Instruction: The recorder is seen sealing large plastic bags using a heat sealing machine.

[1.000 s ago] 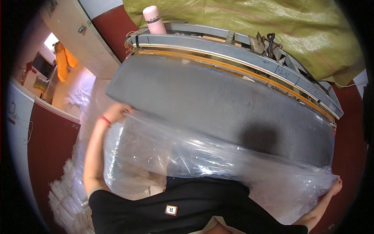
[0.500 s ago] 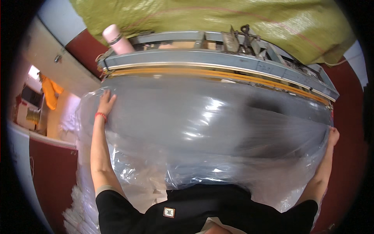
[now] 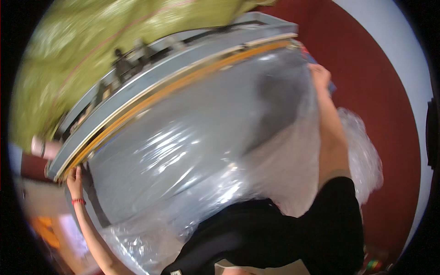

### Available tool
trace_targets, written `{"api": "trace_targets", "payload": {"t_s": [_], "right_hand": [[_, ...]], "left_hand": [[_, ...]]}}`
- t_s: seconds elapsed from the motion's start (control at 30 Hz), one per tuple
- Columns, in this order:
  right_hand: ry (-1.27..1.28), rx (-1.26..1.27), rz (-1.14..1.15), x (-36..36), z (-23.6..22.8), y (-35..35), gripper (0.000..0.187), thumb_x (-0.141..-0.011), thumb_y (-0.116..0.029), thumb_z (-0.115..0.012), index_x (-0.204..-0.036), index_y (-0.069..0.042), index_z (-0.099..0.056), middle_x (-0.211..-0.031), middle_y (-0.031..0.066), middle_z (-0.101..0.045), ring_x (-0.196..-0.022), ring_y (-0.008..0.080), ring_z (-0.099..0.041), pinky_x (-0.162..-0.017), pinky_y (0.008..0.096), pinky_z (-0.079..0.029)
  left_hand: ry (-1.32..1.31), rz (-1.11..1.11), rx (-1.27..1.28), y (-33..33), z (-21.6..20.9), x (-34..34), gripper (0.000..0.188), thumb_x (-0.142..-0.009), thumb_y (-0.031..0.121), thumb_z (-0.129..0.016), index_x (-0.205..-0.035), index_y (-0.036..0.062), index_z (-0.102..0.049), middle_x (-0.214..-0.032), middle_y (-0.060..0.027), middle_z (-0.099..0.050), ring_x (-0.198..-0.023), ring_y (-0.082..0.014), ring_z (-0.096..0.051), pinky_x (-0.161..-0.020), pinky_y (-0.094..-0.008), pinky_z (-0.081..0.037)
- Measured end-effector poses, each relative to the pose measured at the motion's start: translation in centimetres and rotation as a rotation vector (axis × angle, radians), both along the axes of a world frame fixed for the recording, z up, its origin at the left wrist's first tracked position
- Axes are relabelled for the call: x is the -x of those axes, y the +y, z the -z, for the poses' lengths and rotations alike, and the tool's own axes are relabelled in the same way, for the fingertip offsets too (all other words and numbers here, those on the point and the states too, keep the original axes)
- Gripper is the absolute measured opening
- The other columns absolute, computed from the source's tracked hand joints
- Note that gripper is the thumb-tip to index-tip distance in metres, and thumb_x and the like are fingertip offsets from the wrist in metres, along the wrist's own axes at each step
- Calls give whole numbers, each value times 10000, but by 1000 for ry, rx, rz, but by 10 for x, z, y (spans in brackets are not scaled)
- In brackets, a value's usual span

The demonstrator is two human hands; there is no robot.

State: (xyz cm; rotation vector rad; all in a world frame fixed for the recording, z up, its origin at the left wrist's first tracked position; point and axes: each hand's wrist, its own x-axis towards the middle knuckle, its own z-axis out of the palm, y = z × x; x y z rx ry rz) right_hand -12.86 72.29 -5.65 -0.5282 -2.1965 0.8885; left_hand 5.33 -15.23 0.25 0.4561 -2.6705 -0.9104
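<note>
Your arms are stretched wide across a large grey slab [image 3: 215, 110] that fills the middle of the view, and a sheet of clear plastic film [image 3: 183, 160] lies draped over its face, creased and shining, with slack folds bunching low against your black shirt [image 3: 275, 233]. Your left hand [image 3: 74, 176] sits at the slab's far left corner, fingers lying up against the edge where the film meets it; a red band circles the wrist just below. Whether those fingers pinch the film or only press on it, you cannot tell from here, since the corner is small and dim. Your right hand [image 3: 319, 75] is at the opposite corner, at the upper right, curled over the top edge of the slab with the film under it; the fingertips are hidden behind the edge, so its grip cannot be made out either. More of the film hangs loose past your right arm, puffed out against the dark red wall [image 3: 385, 137]. Along the slab's far edge runs an orange strip [image 3: 183, 85] and grey metal rails [image 3: 151, 68], and beyond them lies a blurred green cloth [image 3: 82, 50].
</note>
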Motion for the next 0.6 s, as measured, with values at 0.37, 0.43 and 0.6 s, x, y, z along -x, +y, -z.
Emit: {"api": "trace_targets", "payload": {"t_s": [0.37,0.43,0.6], "right_hand": [[290,345,-190,2,8,11,140,-713,-136,-652,-740,-1,-624,-694,34,-621,-623,87,-543,-609,242,-437],[205,283,-152,0,5,11,130,-710,-129,-651,-740,-5,-623,-684,31,-618,-610,86,-536,-598,244,-432],[172,253,-150,-2,4,9,122,-699,-127,-654,-721,-12,-620,-657,22,-606,-601,90,-522,-595,253,-426]], "left_hand": [[-365,1252,-811,537,-6,9,477,-817,89,-531,-1249,18,-343,-1062,-89,-555,-1006,-177,-505,-889,-301,-377],[-328,1209,-683,571,2,-13,532,-812,59,-524,-1284,18,-282,-1047,-83,-560,-989,-179,-513,-882,-298,-381],[-776,1515,-1004,529,10,-42,403,-805,61,-523,-1184,-11,-406,-900,-94,-601,-878,-226,-564,-822,-335,-420]]}}
